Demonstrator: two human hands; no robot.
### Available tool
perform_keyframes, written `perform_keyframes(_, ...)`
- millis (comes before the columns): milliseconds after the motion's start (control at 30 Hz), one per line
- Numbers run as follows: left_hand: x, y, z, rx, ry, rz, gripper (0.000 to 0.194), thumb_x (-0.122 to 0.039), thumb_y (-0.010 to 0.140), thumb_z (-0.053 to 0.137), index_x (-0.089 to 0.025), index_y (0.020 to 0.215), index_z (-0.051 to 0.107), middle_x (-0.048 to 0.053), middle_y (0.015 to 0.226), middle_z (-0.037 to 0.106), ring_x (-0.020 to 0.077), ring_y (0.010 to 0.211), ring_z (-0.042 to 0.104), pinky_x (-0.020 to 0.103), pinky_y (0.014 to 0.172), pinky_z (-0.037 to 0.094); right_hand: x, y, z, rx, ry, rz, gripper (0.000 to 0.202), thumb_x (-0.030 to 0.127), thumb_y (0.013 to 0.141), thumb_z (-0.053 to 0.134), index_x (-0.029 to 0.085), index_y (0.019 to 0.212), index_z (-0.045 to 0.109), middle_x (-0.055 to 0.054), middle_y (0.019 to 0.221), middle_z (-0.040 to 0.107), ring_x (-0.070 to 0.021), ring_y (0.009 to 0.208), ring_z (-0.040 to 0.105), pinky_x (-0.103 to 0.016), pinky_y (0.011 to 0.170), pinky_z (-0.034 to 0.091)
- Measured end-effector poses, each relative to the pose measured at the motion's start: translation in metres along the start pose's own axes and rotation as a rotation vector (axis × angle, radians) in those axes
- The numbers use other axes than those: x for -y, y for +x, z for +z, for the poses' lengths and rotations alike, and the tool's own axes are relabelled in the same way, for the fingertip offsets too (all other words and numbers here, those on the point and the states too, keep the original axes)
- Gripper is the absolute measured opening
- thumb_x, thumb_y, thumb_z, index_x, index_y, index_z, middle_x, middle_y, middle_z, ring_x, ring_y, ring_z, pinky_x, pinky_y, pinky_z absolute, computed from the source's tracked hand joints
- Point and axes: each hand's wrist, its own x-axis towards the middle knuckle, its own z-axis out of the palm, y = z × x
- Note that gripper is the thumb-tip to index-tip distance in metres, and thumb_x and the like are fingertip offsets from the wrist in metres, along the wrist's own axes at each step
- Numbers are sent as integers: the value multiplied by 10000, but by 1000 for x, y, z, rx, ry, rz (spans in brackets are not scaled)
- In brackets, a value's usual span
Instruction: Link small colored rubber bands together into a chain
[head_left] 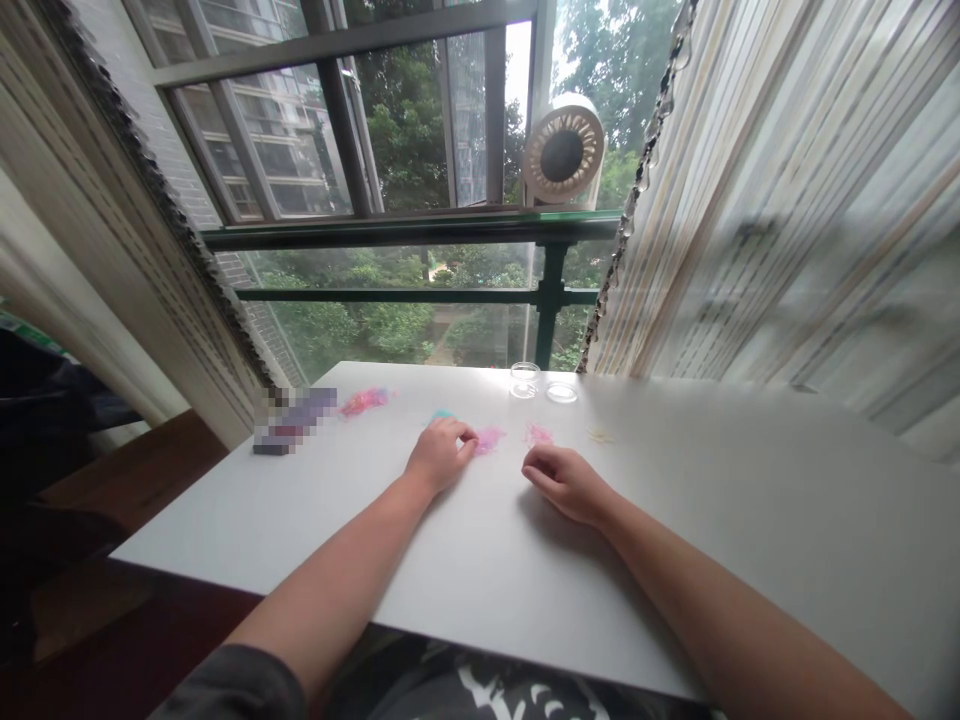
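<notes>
My left hand (442,455) rests on the table, its fingers bent and thumb and forefinger brought together at the edge of a purple-pink pile of tiny pieces (491,439). Partly behind that hand is a teal pile (441,414). My right hand (568,483) is curled closed just in front of a small pink pile (538,433); anything inside its fingers is hidden. A few yellowish pieces (600,437) lie beyond it to the right. Further left is a mixed pink, orange and purple pile (364,402). The pieces are too small to name.
A clear round container (524,381) and a clear round lid (562,392) sit at the far edge of the white table (720,520). A blurred-out purple box-like object (296,422) lies at the left. Behind are a window, a green railing (420,234), a white fan (564,152) and curtains.
</notes>
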Motion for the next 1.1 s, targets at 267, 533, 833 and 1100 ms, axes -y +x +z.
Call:
perform_keyframes(267, -1, 6, 5, -26, 6, -61, 164, -255, 780, 525, -212, 773, 684, 35, 774, 628, 196, 824, 544, 341, 792, 431, 2, 0, 1, 4, 1, -1, 119, 239, 777, 477, 178, 697, 540, 27, 578, 484, -101, 539, 412, -230, 534, 332)
perform_keyframes(533, 34, 8, -19, -108, -7, -183, 253, -218, 817, 439, -200, 923, 667, 40, 941, 659, 183, 929, 573, 302, 888, 429, 1, -1, 0, 15, -11, 11, 125, 247, 789, 471, 180, 700, 527, 31, 576, 472, -100, 538, 405, -228, 529, 325)
perform_keyframes(833, 78, -4, -39, 79, 266, -781, 376, -329, 782, 449, -201, 1103, 598, 131, 1237, 521, 337, 1142, 453, 485, 919, 372, 0, -3, 1, 67, -29, 38, 145, 266, 803, 460, 183, 707, 530, 20, 602, 506, -114, 564, 437, -238, 544, 334)
perform_keyframes(1100, 79, -5, -37, 99, 269, -829, 479, -424, 769, 445, -219, 1194, 530, 124, 1307, 449, 320, 1212, 382, 447, 979, 323, -1, -3, 1, 88, -65, 37, 161, 285, 812, 453, 182, 718, 533, 10, 631, 533, -122, 587, 451, -246, 561, 338)
